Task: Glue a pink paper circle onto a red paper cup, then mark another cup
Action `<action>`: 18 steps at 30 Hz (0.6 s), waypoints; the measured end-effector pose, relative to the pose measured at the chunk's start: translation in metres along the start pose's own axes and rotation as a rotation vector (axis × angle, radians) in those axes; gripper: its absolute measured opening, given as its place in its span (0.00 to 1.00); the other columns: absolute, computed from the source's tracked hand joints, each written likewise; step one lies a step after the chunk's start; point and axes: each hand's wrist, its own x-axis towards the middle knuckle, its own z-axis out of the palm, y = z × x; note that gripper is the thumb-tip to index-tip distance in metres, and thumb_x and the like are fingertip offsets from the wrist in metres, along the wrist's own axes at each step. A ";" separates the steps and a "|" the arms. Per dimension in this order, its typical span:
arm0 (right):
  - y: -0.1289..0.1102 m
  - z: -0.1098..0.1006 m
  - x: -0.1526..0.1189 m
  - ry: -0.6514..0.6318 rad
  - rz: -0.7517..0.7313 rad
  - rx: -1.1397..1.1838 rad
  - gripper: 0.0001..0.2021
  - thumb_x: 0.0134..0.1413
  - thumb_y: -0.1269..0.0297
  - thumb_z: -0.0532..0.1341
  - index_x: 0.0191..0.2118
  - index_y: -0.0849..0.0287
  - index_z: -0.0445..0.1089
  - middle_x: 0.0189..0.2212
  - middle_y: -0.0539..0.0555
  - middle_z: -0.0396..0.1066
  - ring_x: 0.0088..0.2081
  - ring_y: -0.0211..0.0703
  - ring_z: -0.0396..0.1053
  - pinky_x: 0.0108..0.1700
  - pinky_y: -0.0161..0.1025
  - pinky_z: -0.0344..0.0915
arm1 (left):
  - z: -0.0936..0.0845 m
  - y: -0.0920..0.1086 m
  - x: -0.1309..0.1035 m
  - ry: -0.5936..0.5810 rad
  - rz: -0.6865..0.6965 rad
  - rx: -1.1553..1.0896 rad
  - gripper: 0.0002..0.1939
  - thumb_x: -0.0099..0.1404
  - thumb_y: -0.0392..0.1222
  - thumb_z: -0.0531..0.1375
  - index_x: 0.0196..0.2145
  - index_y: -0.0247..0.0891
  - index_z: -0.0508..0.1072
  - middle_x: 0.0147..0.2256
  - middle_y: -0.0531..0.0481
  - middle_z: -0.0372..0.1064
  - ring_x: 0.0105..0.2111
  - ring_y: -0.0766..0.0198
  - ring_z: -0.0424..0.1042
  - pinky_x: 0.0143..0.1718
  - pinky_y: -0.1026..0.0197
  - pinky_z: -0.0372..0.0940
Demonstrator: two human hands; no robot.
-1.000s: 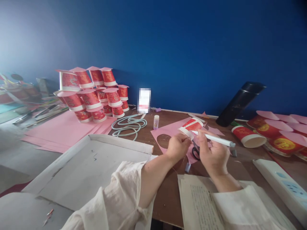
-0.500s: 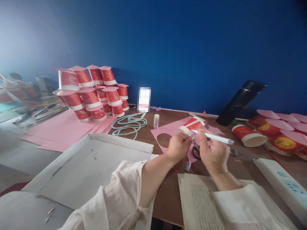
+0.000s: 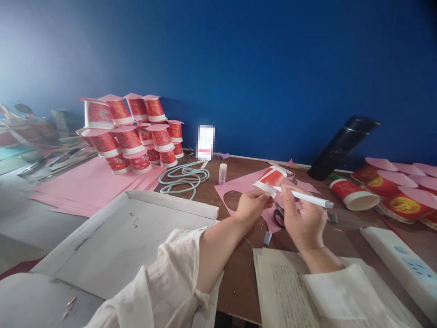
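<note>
My left hand [image 3: 252, 206] grips a red and white paper cup [image 3: 272, 176] by its white rim, tilted over the desk. In my right hand [image 3: 305, 221] is a white pen [image 3: 310, 197], its tip against or very near the cup's side; I cannot tell which. Under the cup lies a pink paper sheet [image 3: 239, 182] with round holes cut out. The black handle of a pair of scissors [image 3: 279, 218] shows between my hands, the rest hidden. A small grey-blue cap [image 3: 267, 238] lies just below.
Stacked red cups with pink paper tops [image 3: 129, 139] stand at left on pink sheets [image 3: 75, 184]. A glue stick [image 3: 222, 174], a coiled cable [image 3: 184, 178] and a lit phone [image 3: 205, 142] are behind. At right are a black bottle [image 3: 341, 146], a lying cup [image 3: 355, 195] and a power strip [image 3: 403, 269].
My left hand has turned the cup, so a different part of its printed side faces up. The pen stays at the cup in my right hand, almost unmoved.
</note>
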 end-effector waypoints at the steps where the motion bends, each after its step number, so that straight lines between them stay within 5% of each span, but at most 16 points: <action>1: 0.000 0.000 0.000 0.019 0.007 -0.005 0.14 0.63 0.57 0.58 0.40 0.61 0.77 0.37 0.58 0.80 0.39 0.47 0.78 0.41 0.38 0.70 | 0.001 0.000 0.001 0.006 -0.022 -0.097 0.08 0.61 0.35 0.60 0.25 0.33 0.75 0.27 0.46 0.73 0.30 0.64 0.73 0.45 0.57 0.67; 5: 0.000 0.000 0.001 0.012 -0.003 -0.003 0.15 0.63 0.57 0.58 0.41 0.61 0.77 0.36 0.59 0.80 0.39 0.47 0.78 0.41 0.38 0.70 | 0.001 -0.002 0.003 0.001 -0.045 -0.282 0.05 0.58 0.34 0.64 0.26 0.30 0.77 0.27 0.45 0.73 0.30 0.63 0.74 0.49 0.53 0.68; 18: 0.004 0.001 -0.001 -0.063 0.011 -0.019 0.17 0.63 0.54 0.56 0.39 0.61 0.77 0.32 0.59 0.79 0.40 0.50 0.77 0.42 0.41 0.70 | 0.001 -0.003 0.001 -0.032 -0.026 -0.314 0.06 0.58 0.35 0.66 0.28 0.27 0.78 0.28 0.43 0.75 0.31 0.63 0.76 0.52 0.51 0.67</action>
